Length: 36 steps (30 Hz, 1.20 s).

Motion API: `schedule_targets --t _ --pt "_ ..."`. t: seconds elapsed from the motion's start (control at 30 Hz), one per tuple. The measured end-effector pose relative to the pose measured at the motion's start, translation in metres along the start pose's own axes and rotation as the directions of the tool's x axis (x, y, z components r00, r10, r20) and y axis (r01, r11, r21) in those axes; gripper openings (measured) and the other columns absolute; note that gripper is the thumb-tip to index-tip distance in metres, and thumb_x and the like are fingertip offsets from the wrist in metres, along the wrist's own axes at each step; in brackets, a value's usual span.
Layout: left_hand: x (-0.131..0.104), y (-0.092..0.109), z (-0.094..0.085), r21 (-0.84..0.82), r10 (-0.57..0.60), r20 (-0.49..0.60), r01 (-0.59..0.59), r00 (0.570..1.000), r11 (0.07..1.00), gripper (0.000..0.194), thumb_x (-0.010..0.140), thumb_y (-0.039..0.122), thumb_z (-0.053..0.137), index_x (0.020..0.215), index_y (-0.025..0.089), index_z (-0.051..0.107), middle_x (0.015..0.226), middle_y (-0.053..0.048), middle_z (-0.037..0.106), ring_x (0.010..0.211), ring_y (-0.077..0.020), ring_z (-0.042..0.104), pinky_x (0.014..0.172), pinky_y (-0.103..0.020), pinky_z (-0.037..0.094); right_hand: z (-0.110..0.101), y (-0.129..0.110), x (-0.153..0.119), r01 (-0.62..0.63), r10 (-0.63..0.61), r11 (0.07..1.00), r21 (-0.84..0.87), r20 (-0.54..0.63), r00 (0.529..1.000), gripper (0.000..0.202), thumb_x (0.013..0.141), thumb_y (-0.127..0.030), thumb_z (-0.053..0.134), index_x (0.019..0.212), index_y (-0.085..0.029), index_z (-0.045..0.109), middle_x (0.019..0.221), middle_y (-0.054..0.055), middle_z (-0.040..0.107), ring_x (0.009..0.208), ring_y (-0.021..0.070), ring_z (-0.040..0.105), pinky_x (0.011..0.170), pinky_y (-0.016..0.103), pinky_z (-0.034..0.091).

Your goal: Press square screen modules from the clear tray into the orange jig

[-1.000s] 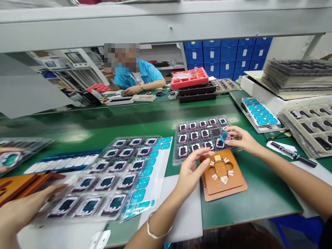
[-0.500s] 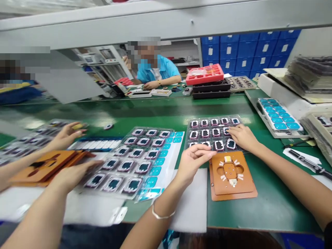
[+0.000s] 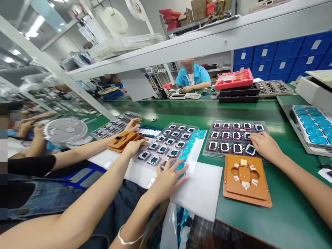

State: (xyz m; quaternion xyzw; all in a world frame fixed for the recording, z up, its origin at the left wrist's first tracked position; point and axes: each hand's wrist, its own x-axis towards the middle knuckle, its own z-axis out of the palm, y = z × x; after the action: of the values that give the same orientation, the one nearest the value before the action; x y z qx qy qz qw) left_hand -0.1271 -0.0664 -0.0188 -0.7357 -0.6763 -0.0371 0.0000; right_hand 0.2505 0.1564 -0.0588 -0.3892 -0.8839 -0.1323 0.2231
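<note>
My left hand (image 3: 167,181), with a bangle at its wrist, is spread over the sheet of blue stickers (image 3: 193,140), its fingertips near the lower stickers. My right hand (image 3: 267,145) has its fingers bent together at the right side of a small white-rimmed housing (image 3: 247,136), which sits in the right clear plastic tray (image 3: 206,151). Rows of similar dark-centred housings fill that tray. In front of it lies an orange fixture plate (image 3: 247,197) with a shaped recess and white pads. White foam sheet (image 3: 202,190) lies between my hands.
At left, a co-worker's hands (image 3: 132,148) are by another orange fixture (image 3: 119,141) and a middle tray of housings (image 3: 163,149). A fan (image 3: 66,129) stands farther left. Red and black trays (image 3: 234,80) are stacked at the back; more blue stickers (image 3: 315,126) lie right.
The view has swung left. My left hand has moved left from beside the orange plate to the sticker sheet, and its fingers have spread. My right hand stays at the same housing.
</note>
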Motion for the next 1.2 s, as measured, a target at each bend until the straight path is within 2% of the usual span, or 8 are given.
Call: schedule_targets --t 0.17,0.27,0.33,0.43,0.63,0.83,1.07,1.2 --pt "0.000 0.022 0.009 -0.078 0.086 0.016 -0.085 0.996 0.993 0.041 0.097 0.042 0.046 0.136 0.033 0.055 0.146 -0.011 0.051 0.127 -0.0331 0.046 0.104 -0.057 0.035 -0.002 -0.001 0.000 -0.009 0.009 1.000 0.026 0.009 1.000 0.034 0.095 -0.017 0.042 0.108 -0.012 0.074 0.114 0.011 0.071 0.093 0.0300 0.058 0.084 0.042 0.049" --pt "0.008 0.020 0.001 -0.066 -0.030 -0.026 0.028 0.999 0.997 0.036 0.095 0.035 0.049 0.130 0.031 0.060 0.138 -0.010 0.058 0.122 -0.0330 0.050 0.099 -0.054 0.037 -0.002 0.000 0.001 -0.001 0.001 1.000 0.020 0.007 1.000 0.035 0.096 -0.017 0.041 0.107 -0.012 0.074 0.114 0.011 0.071 0.094 0.0297 0.058 0.086 0.042 0.049" --pt "0.015 0.011 -0.007 -0.040 -0.112 -0.029 0.110 0.993 0.993 0.034 0.089 0.036 0.060 0.122 0.030 0.065 0.140 -0.010 0.055 0.124 -0.0381 0.044 0.097 -0.057 0.036 -0.002 0.000 0.001 0.001 -0.001 1.000 0.021 0.001 1.000 0.035 0.095 -0.017 0.041 0.107 -0.012 0.074 0.115 0.011 0.071 0.094 0.0293 0.058 0.087 0.042 0.049" --pt "0.027 -0.004 -0.019 -0.022 -0.155 0.071 0.157 0.985 0.987 0.036 0.077 0.042 0.075 0.111 0.029 0.070 0.150 -0.012 0.042 0.130 -0.0458 0.033 0.097 -0.062 0.031 -0.001 0.001 0.000 0.001 0.000 1.000 0.025 -0.011 1.000 0.035 0.095 -0.017 0.041 0.107 -0.011 0.074 0.114 0.011 0.071 0.093 0.0296 0.058 0.086 0.042 0.049" --pt "0.053 -0.011 -0.027 -0.047 -0.123 0.232 0.138 0.965 0.989 0.034 0.064 0.035 0.084 0.095 0.029 0.072 0.154 -0.008 0.033 0.136 -0.0452 0.024 0.101 -0.063 0.027 0.000 0.001 0.000 -0.004 0.005 0.999 0.035 -0.015 1.000 0.035 0.095 -0.018 0.041 0.106 -0.010 0.074 0.114 0.011 0.071 0.094 0.0302 0.058 0.083 0.042 0.049" --pt "0.063 -0.011 -0.030 -0.054 -0.096 0.319 0.119 0.943 0.991 0.034 0.060 0.032 0.083 0.090 0.025 0.069 0.148 -0.009 0.040 0.133 -0.0434 0.028 0.100 -0.060 0.032 -0.001 -0.001 0.002 -0.013 0.012 0.999 0.038 0.004 1.000 0.035 0.095 -0.017 0.041 0.106 -0.010 0.073 0.116 0.011 0.070 0.094 0.0299 0.058 0.084 0.041 0.048" --pt "0.054 -0.007 -0.032 -0.014 -0.077 0.287 0.085 0.955 0.996 0.022 0.067 0.031 0.075 0.080 0.020 0.061 0.144 -0.008 0.045 0.130 -0.0404 0.033 0.097 -0.058 0.034 -0.015 -0.007 0.003 -0.079 0.079 0.994 0.076 -0.008 0.997 0.032 0.097 -0.021 0.042 0.106 -0.017 0.072 0.118 0.009 0.069 0.101 0.0294 0.058 0.080 0.041 0.046" --pt "0.037 -0.003 -0.033 0.010 -0.076 0.238 0.076 0.968 0.997 0.007 0.081 0.021 0.060 0.088 0.021 0.059 0.111 -0.007 0.066 0.116 -0.0319 0.052 0.102 -0.062 0.027 -0.035 -0.016 0.010 0.032 -0.042 0.945 0.326 0.025 0.999 0.030 0.096 -0.018 0.045 0.112 -0.021 0.070 0.111 0.007 0.070 0.104 0.0270 0.057 0.088 0.042 0.046"
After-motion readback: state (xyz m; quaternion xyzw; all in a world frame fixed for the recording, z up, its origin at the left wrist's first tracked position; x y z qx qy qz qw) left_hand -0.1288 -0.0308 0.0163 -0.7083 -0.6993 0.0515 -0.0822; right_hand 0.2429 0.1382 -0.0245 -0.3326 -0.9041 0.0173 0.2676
